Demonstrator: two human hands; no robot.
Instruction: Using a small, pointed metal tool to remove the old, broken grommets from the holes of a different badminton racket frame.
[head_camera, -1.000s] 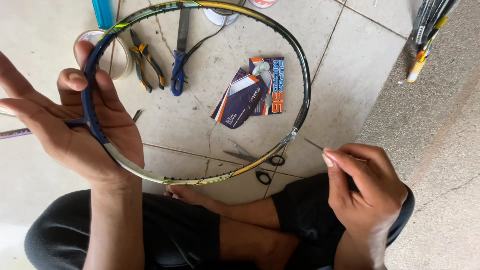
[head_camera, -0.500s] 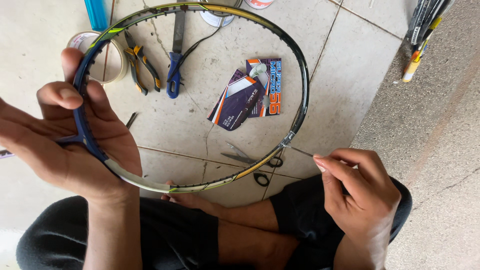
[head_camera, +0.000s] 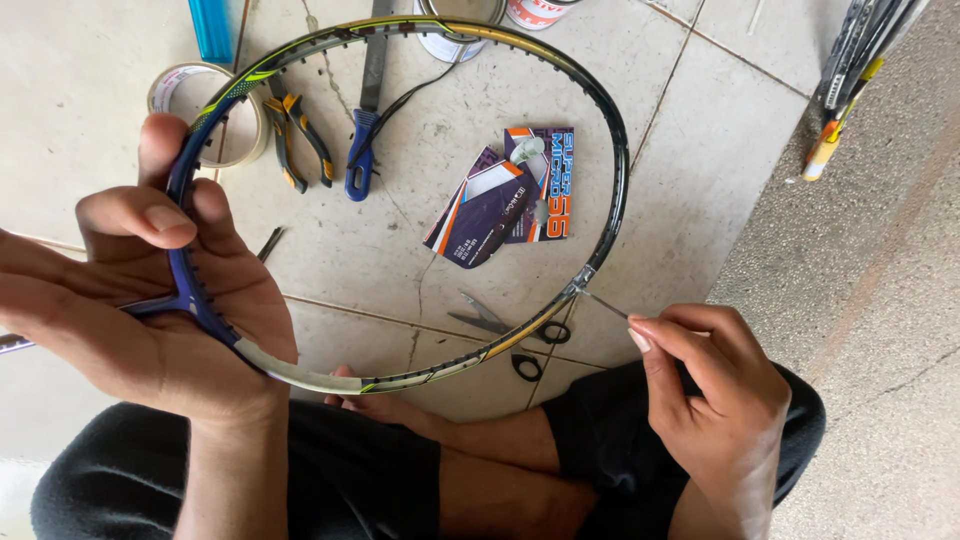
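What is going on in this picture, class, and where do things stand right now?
A person sits on a tiled floor holding an unstrung racket frame. The left hand cradles the frame near its throat. The right hand pinches a thin pointed tool whose tip meets the frame's rim. Pliers, scissors, a tape roll and string packets lie on the floor.

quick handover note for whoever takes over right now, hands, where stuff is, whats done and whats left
Left hand grips the unstrung racket frame at its throat, hoop facing the floor. Right hand pinches a thin string end at a grommet on the frame's right side, by a taped patch.

On the tiled floor: scissors, string packets, pliers, blue-handled tool, tape roll.

Done: no string crosses the hoop. Left: all stringing, by the look of it.
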